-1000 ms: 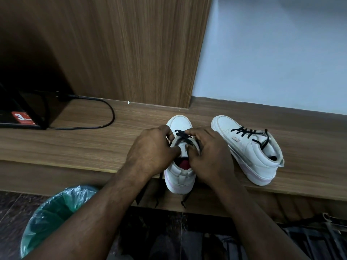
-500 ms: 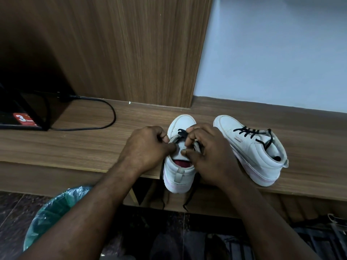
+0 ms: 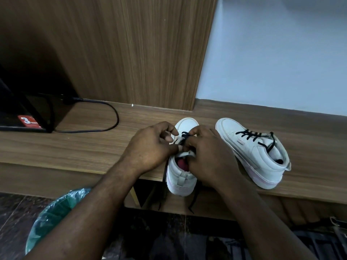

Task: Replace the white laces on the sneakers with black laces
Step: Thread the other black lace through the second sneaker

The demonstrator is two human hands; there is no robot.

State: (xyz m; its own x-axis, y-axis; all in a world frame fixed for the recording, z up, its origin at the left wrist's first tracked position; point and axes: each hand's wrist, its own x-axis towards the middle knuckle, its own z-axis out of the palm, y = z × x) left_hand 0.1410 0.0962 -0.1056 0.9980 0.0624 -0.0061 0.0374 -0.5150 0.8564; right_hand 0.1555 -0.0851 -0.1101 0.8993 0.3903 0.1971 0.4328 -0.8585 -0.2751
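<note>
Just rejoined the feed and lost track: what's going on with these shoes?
A person is threading a black lace through the near sneaker on the wooden ledge. The left hand and the right hand both pinch the lace near the tongue, and its loose ends hang over the edge. The other sneaker, to the right, is already laced in black.

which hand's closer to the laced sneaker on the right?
Right. The right hand, pinching the lace of the other sneaker, is just left of the laced sneaker; the left hand is farther left, across that sneaker.
</note>
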